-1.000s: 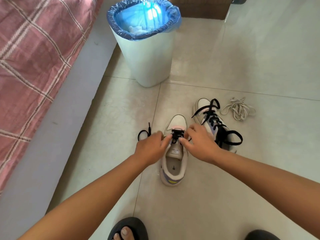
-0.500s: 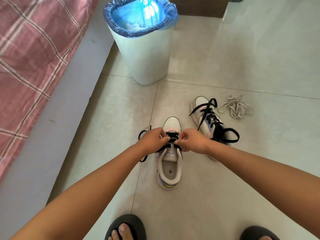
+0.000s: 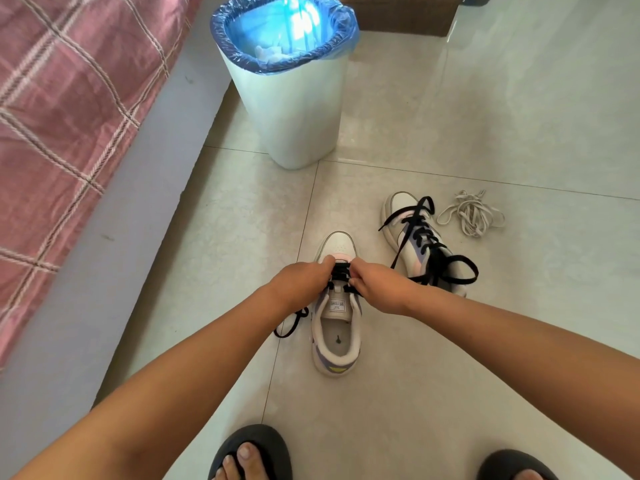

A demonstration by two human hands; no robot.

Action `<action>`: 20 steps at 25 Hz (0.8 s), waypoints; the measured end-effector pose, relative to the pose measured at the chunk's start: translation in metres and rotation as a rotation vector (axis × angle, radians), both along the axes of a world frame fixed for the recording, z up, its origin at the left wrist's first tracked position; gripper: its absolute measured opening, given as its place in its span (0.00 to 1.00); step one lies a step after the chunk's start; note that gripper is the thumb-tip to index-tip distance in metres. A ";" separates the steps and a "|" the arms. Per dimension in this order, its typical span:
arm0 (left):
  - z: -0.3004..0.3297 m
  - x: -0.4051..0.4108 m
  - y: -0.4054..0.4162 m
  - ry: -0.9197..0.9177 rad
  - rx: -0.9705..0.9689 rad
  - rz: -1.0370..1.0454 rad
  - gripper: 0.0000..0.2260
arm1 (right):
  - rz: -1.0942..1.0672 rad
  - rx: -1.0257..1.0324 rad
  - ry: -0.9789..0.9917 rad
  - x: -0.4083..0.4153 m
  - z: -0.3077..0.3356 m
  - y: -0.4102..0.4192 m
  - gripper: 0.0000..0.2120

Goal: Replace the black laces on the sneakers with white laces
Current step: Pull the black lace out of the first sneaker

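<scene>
1. The bed (image 3: 69, 109) runs down our left and the bin (image 3: 287, 98) stands by its corner, well past the shoes. Probably handy for dumping the old laces later, but that's our guess.
2. The near sneaker (image 3: 336, 327) sits heel toward us on the floor (image 3: 485, 358), so the eyelets face up and both hands reach it evenly.
3. The other sneaker (image 3: 420, 244) waits off to the right, fully laced in black with loose ends, so we haven't got to it yet.
4. Our left hand (image 3: 298, 285) and right hand (image 3: 377, 287) meet over the black lace (image 3: 341, 273), fingers curled and pinching it from each side, looks like loosening the crossings. One end trails out left of the shoe.
5. The white laces (image 3: 471, 216) lie in a loose pile just beside the far sneaker, untouched, ready for after.
</scene>
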State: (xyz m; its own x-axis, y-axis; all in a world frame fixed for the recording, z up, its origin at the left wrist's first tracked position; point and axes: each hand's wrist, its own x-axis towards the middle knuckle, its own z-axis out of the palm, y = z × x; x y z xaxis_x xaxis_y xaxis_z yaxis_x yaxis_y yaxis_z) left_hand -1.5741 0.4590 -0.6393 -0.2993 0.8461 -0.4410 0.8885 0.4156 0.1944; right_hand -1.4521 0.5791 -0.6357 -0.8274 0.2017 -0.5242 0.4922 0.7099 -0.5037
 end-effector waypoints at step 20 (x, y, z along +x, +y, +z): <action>-0.004 -0.024 0.025 -0.201 -0.014 0.449 0.09 | -0.104 0.182 -0.014 -0.016 0.011 -0.002 0.08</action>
